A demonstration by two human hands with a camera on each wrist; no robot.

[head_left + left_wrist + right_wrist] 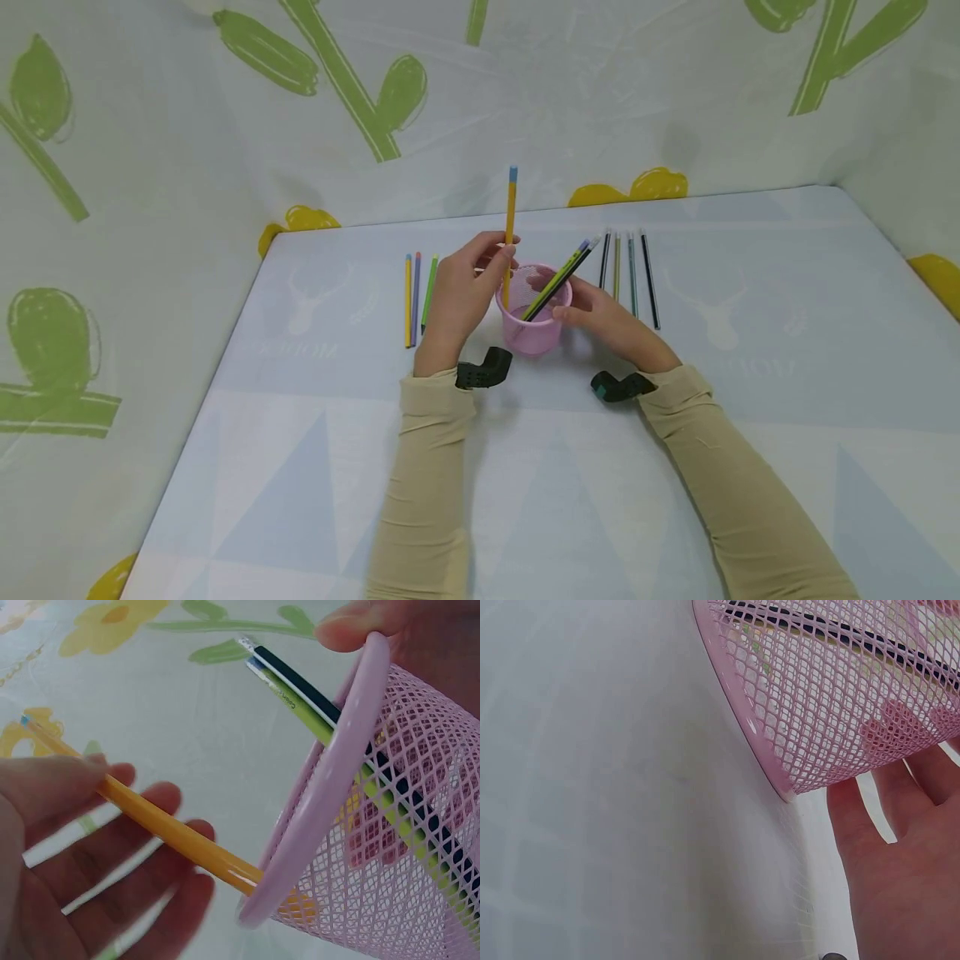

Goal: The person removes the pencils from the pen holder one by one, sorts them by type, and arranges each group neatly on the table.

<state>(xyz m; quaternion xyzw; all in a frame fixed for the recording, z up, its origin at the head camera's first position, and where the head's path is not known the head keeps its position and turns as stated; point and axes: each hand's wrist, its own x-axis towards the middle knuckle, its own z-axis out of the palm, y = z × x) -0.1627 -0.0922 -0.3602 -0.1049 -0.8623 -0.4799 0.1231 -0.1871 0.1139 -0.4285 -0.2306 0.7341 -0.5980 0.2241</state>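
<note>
My left hand pinches a yellow pencil between thumb and fingers. Its blue-tipped end points up, while the lower end reaches inside the rim of a pink mesh pencil cup. In the left wrist view the pencil slants over the rim, and its end shows through the mesh. A lime-green pencil and a black pencil lean together inside the cup toward the right. My right hand holds the cup's right side, its thumb at the rim; in the right wrist view several fingers show behind the mesh.
Left of the cup lie a yellow pencil, a purple pencil and a green pencil. Several dark and green pencils, including a black one, lie beyond my right hand. A leaf-patterned curtain borders the table's far edge.
</note>
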